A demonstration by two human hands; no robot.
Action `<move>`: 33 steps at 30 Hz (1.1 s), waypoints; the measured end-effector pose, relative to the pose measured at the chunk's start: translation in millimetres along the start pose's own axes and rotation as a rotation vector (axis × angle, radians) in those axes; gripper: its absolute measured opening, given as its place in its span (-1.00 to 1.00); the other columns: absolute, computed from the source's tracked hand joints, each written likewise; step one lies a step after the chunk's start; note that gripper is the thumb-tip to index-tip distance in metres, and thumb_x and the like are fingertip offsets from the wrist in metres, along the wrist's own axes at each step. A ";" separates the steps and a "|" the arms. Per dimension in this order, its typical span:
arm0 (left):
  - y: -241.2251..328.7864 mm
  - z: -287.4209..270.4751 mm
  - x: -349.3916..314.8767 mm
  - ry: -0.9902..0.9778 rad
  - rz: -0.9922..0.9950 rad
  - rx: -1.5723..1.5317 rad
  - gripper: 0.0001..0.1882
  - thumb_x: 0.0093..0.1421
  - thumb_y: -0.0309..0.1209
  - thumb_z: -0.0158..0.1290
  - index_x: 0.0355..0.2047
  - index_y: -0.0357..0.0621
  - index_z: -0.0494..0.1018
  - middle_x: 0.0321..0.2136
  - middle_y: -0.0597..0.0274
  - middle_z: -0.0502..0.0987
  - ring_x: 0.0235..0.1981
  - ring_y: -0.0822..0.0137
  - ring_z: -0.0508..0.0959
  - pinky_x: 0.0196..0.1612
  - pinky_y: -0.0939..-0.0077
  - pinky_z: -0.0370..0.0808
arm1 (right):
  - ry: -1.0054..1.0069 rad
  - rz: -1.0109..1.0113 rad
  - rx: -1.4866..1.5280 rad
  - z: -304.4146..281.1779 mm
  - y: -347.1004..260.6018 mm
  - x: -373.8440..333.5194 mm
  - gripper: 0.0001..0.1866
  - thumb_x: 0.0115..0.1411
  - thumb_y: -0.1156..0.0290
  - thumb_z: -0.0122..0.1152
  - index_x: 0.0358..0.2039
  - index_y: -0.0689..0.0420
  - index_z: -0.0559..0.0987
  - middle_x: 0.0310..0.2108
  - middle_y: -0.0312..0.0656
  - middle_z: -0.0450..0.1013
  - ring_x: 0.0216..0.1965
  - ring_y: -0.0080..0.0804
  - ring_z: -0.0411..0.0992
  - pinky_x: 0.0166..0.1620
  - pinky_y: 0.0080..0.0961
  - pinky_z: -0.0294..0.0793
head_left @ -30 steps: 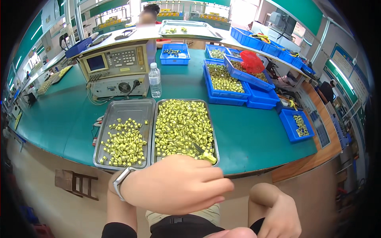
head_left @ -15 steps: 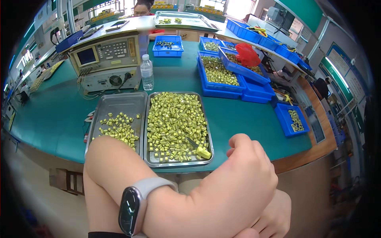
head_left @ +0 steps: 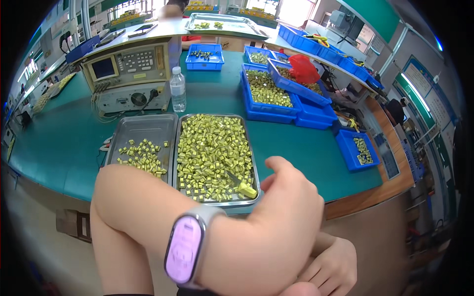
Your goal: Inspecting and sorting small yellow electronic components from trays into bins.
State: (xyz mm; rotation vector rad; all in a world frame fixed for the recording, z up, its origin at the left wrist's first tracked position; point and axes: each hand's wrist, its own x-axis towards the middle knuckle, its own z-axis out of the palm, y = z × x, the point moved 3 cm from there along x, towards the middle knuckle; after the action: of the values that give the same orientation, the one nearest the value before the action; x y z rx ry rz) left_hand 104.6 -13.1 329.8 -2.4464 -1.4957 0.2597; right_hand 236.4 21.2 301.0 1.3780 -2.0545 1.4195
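Observation:
My left hand [head_left: 289, 212], wearing a smart band [head_left: 185, 249] on its wrist, is raised past the near right corner of a metal tray. Its fingers bend loosely with the thumb apart, and nothing is between them. Lower down, partly behind it, my right hand [head_left: 333, 266] has its fingers curled down together; what they press on is hidden. The metal tray [head_left: 255, 172] is filled with small yellow-green block components [head_left: 212, 148]. A thin dark tool with a yellow lump-like handle [head_left: 246, 190] lies on them. A second metal tray [head_left: 143, 124] adjoins it, holding fewer blocks [head_left: 143, 155].
Behind the trays stand a water bottle [head_left: 177, 91] and a bench instrument [head_left: 126, 64]. Blue bins [head_left: 269, 113] of components are stacked at the right, a red bag [head_left: 303, 69] on one. Another blue bin [head_left: 348, 150] sits near the right edge. Across the table is a person.
My left hand has shifted left and slightly up in the view, and its wrist has turned. The band's screen has lit up. The whole view has shifted a little.

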 end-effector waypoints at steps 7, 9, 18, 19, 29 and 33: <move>-4.4 1.2 -7.7 -0.150 -0.084 -0.138 -0.89 -0.18 -0.22 0.20 -0.65 0.11 0.55 -0.63 0.53 0.51 -0.49 0.32 0.55 -0.44 0.44 0.36 | 0.013 -0.012 0.041 -9.8 21.9 -4.5 -0.70 0.23 0.57 -0.13 -0.64 0.25 0.45 -0.55 -0.03 0.43 -0.56 -0.25 0.40 -0.41 -0.31 0.43; -17.4 21.6 -3.2 -0.008 -0.181 -0.107 -0.89 -0.04 -0.41 0.13 -0.46 -0.12 0.48 -0.54 0.31 0.52 -0.37 0.33 0.55 -0.38 0.49 0.43 | 0.075 0.059 0.000 -24.0 30.1 -33.7 -0.87 0.12 0.57 0.02 -0.52 0.26 0.51 -0.45 -0.02 0.48 -0.51 -0.30 0.45 -0.40 -0.43 0.44; -83.4 187.3 -56.8 0.063 -0.477 -0.475 -0.63 -0.11 -0.57 0.15 -0.22 -0.20 0.42 -0.34 0.14 0.49 -0.25 0.08 0.51 -0.23 0.27 0.48 | 0.911 1.066 -0.877 -30.1 178.8 -166.4 -0.73 0.07 0.57 0.22 -0.16 0.30 0.58 -0.30 -0.07 0.54 -0.23 -0.23 0.49 -0.12 -0.42 0.44; -80.6 204.9 -58.3 0.118 -0.500 -0.552 -0.59 -0.10 -0.57 0.16 -0.16 -0.22 0.42 -0.31 0.10 0.49 -0.25 0.09 0.51 -0.21 0.27 0.48 | 0.897 1.121 -0.903 -26.4 195.1 -171.4 -0.71 0.07 0.57 0.25 -0.14 0.29 0.57 -0.28 -0.08 0.54 -0.22 -0.21 0.49 -0.12 -0.40 0.44; -56.8 314.2 -13.2 0.489 -0.963 -0.677 -0.70 0.02 -0.50 0.20 -0.18 -0.17 0.48 -0.24 0.14 0.46 -0.17 0.10 0.46 -0.11 0.27 0.43 | 0.790 1.209 -1.021 -6.5 252.5 -176.1 -0.71 0.04 0.56 0.29 -0.17 0.21 0.59 -0.28 -0.12 0.46 -0.20 -0.16 0.40 -0.13 -0.34 0.41; -53.4 322.5 -9.7 0.503 -1.023 -0.658 -0.73 0.02 -0.51 0.18 -0.22 -0.17 0.48 -0.28 0.17 0.44 -0.21 0.14 0.44 -0.14 0.28 0.42 | 0.876 1.192 -0.958 -7.1 254.3 -179.0 -0.78 0.01 0.61 0.29 -0.26 0.22 0.61 -0.30 -0.14 0.46 -0.23 -0.19 0.40 -0.16 -0.38 0.40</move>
State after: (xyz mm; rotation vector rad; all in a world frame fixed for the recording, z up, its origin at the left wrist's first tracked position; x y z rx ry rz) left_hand -36.9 42.9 40.4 -1.5070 -2.5140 -1.0801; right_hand 114.8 138.5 39.8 -0.8378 -2.2579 0.7218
